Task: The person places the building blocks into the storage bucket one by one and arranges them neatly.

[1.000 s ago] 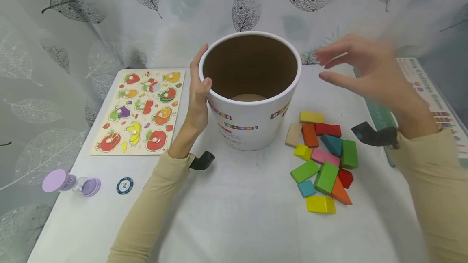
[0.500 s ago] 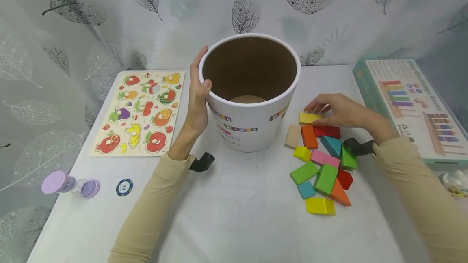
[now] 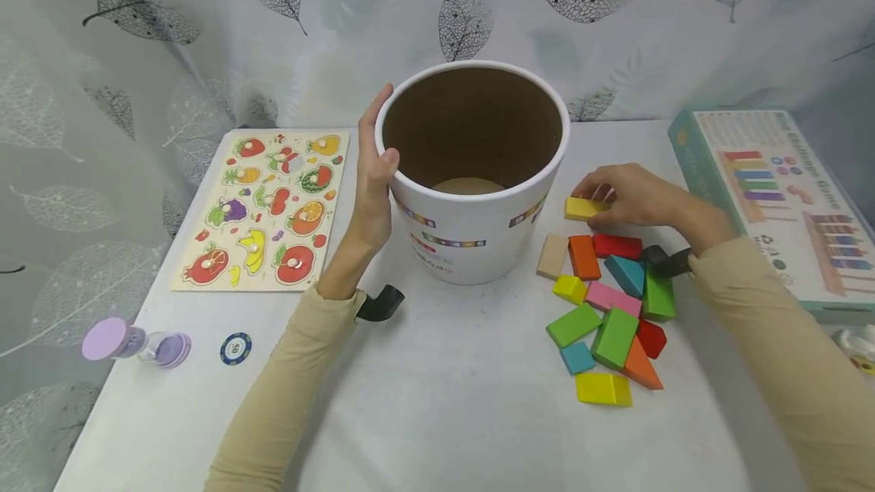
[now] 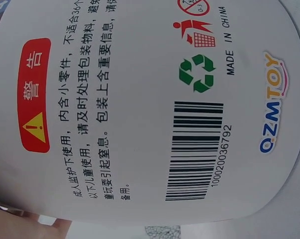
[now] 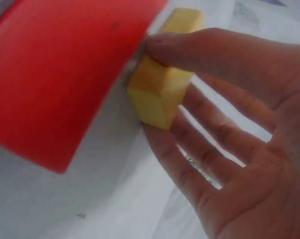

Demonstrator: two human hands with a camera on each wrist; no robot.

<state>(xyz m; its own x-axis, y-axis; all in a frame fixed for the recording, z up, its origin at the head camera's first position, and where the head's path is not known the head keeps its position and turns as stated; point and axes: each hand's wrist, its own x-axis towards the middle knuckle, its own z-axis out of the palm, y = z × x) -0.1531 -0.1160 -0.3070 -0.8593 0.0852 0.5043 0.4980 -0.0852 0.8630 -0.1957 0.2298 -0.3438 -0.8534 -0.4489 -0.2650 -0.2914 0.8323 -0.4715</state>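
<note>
A large white bucket (image 3: pixel 472 249) with a dark brown inside stands upright on the table, its mouth facing up. My left hand (image 3: pixel 372 192) holds it by the left side, thumb at the rim and fingers spread along the outer wall. The left wrist view is filled by the bucket's printed wall with a barcode (image 4: pixel 194 152). Right of the bucket, my right hand (image 3: pixel 636 196) pinches a yellow block (image 3: pixel 582 209) between thumb and fingers. The right wrist view shows the thumb across that yellow block (image 5: pixel 152 99), close beside a red block (image 5: pixel 65 74).
Several coloured blocks lie loosely grouped right of the bucket, among them a green block (image 3: pixel 615 338) and a pink one (image 3: pixel 613 299). A fruit puzzle board (image 3: pixel 263 211) lies left, near a poker chip (image 3: pixel 235 348) and lilac hourglass (image 3: pixel 137 342). A game box (image 3: pixel 779 203) stands right.
My right hand has come down from beside the bucket's rim to the yellow block and moved it slightly away from the other blocks. The left hand stays on the bucket.
</note>
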